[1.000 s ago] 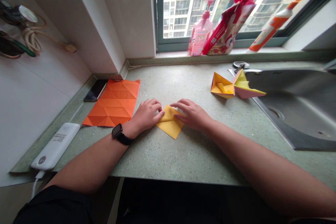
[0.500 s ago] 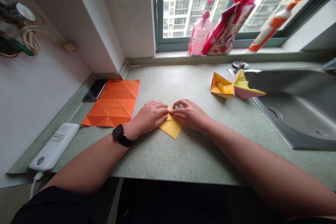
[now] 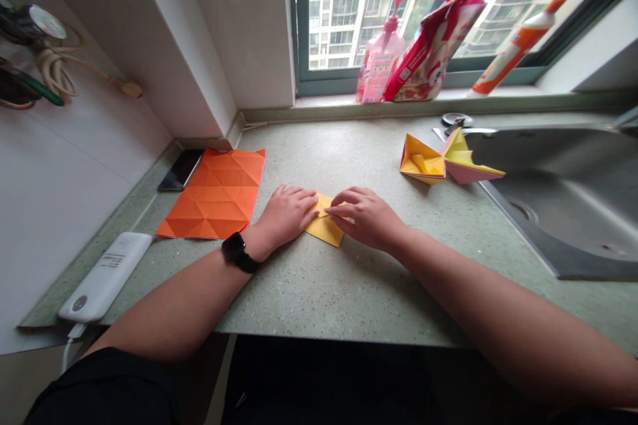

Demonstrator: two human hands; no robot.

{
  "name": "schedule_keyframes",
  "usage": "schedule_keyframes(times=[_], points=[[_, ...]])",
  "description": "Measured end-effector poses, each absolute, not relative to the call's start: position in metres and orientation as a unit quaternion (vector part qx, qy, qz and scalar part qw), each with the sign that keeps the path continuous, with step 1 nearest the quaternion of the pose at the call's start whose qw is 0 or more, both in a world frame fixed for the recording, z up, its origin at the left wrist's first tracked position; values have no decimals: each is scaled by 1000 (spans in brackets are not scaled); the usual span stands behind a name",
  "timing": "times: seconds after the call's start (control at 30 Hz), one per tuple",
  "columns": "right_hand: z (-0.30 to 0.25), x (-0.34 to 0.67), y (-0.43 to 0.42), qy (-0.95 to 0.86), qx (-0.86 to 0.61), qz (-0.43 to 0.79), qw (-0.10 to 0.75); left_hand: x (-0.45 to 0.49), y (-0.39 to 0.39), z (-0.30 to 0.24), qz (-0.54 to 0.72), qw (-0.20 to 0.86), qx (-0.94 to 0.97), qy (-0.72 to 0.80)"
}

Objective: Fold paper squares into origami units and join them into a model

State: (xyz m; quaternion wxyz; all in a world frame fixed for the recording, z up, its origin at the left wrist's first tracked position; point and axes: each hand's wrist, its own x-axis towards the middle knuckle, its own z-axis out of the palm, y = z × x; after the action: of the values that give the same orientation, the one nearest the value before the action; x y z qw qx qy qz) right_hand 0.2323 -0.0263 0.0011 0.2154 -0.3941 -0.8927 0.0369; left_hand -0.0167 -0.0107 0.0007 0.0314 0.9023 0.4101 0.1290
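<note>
On the counter in front of me lies a small folded piece of yellow paper (image 3: 325,234), roughly square, with a flap crease across its middle. My left hand (image 3: 288,214), a black watch on its wrist, rests flat with fingers stretched over the paper's left edge, pressing it to the counter. From the right, my right hand (image 3: 366,216) pinches at a flap near the paper's centre, thumb and fingers close together. The fingers cover the paper's left and right corners.
Creased orange paper (image 3: 214,196) and a phone (image 3: 180,170) lie to the left, with a white power bank (image 3: 106,277) nearer me. Yellow-and-pink folded paper shapes (image 3: 423,159) stand right, beside the sink (image 3: 558,206). A pump bottle (image 3: 379,60) and a red bag (image 3: 433,46) line the windowsill.
The yellow paper has turned a little, and its near corner has shifted away from me. My left hand has flattened at its left edge; my right fingers have drawn together on the flap.
</note>
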Motion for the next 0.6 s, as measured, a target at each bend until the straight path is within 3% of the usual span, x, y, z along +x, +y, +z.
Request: schedule_keyframes(times=[0.23, 0.6], points=[[8, 223, -39, -893, -428, 23, 136, -16, -10, -3, 108, 43, 905, 408], [18, 250, -37, -833, -547, -13, 83, -20, -12, -7, 82, 85, 901, 418]])
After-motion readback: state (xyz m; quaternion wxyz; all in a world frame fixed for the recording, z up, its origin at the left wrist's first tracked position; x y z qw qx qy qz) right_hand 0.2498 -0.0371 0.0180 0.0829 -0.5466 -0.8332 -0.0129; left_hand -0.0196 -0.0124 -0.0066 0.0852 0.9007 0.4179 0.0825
